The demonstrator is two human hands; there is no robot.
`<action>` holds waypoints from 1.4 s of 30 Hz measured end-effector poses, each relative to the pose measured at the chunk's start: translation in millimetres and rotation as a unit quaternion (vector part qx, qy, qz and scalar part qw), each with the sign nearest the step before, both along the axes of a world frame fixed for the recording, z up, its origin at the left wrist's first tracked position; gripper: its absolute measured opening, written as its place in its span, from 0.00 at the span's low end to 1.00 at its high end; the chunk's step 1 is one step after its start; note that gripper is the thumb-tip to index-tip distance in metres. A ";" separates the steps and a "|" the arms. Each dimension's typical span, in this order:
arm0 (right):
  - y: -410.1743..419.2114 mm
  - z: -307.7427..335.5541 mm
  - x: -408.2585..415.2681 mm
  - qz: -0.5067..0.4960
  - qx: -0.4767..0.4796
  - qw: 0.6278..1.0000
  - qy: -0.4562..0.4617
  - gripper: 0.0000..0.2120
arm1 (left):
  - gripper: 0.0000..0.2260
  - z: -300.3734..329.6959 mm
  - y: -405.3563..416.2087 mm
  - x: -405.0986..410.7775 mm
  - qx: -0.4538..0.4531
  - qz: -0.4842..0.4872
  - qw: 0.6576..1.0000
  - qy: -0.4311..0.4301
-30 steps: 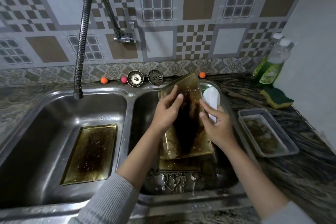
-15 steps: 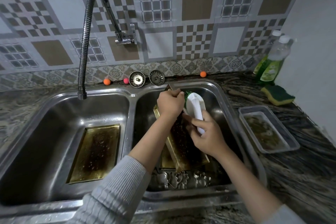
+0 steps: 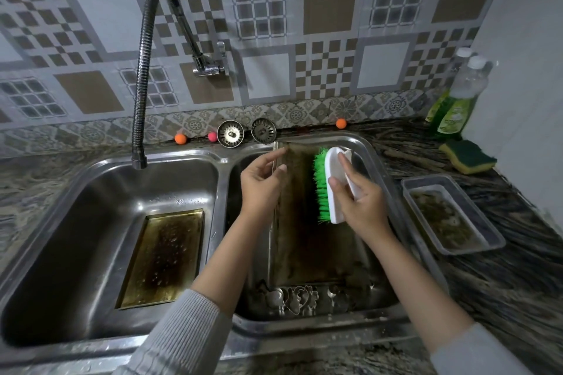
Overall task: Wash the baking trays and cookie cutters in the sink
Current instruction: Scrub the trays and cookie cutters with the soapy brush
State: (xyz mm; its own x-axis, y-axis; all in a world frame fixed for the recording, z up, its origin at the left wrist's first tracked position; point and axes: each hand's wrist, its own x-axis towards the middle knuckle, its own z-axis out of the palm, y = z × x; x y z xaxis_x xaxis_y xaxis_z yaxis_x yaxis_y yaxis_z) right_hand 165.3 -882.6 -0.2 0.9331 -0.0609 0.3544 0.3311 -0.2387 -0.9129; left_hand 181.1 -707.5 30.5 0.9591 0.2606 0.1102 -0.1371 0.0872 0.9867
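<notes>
Since 1 second ago, the grimy rectangular metal baking tray [image 3: 300, 222] has dropped from a steep tilt to lie nearly flat in the right basin of the steel double sink [image 3: 224, 161]. Its long axis runs away from the person. The left hand [image 3: 262, 183] pinches its far-left rim, while the right hand [image 3: 358, 201], nearer the soiled face, grips the white-backed green-bristled scrub brush [image 3: 330, 186] just above it.

The left hand [image 3: 262, 183] pinched the upper left edge of a soiled baking tray [image 3: 304, 222] in the right sink basin [image 3: 380, 167]. The right hand [image 3: 359, 201] gripped a white scrubbing brush [image 3: 333, 189], green bristles toward the tray. Cookie cutters [image 3: 297, 298] lay at the basin's near end.
</notes>
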 end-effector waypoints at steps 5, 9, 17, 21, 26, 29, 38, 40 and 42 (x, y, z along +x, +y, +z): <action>8.0 8.5 14.7 -0.096 -0.060 0.993 -0.032 0.27 | 0.20 2.7 -2.5 -6.4 -0.013 -0.061 0.998 -0.008; 37.1 -1.6 -3.0 -0.036 -0.076 0.994 -0.076 0.28 | 0.20 6.2 -5.8 -2.0 -0.071 -0.046 0.996 0.006; 28.4 2.2 4.9 -0.115 -0.053 0.991 -0.040 0.28 | 0.19 8.6 1.5 1.3 -0.160 -0.058 0.985 0.006; 32.5 -21.6 -35.5 -0.009 -0.077 0.994 -0.078 0.29 | 0.19 22.5 16.0 5.8 -0.215 -0.017 0.976 0.028; 1.0 -19.2 -3.1 -0.134 -0.059 0.989 0.000 0.28 | 0.20 29.3 11.6 -0.6 -0.266 -0.027 0.963 0.039; 44.5 -8.0 -37.2 -0.038 -0.067 0.995 -0.066 0.28 | 0.19 22.1 1.2 2.7 -0.223 -0.020 0.974 0.038; 17.6 -16.1 -18.5 -0.082 -0.056 0.995 -0.008 0.29 | 0.19 20.3 28.3 6.7 -0.284 0.012 0.957 0.054; 51.3 -7.2 -39.5 -0.033 -0.056 0.997 -0.047 0.28 | 0.20 24.8 19.6 6.4 -0.262 0.016 0.964 0.044; 70.3 -13.0 -64.4 0.026 -0.052 0.994 -0.090 0.28 | 0.20 25.5 20.8 6.7 -0.231 0.031 0.971 0.045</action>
State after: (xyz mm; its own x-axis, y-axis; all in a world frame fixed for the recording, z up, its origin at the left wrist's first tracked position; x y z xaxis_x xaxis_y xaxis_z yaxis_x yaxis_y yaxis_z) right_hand 100.9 -812.3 -13.2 0.8552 0.0321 0.5173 0.5010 -0.3074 -0.8090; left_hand 187.8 -686.7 56.0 0.9407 0.3191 -0.1150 -0.0714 0.5176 0.8526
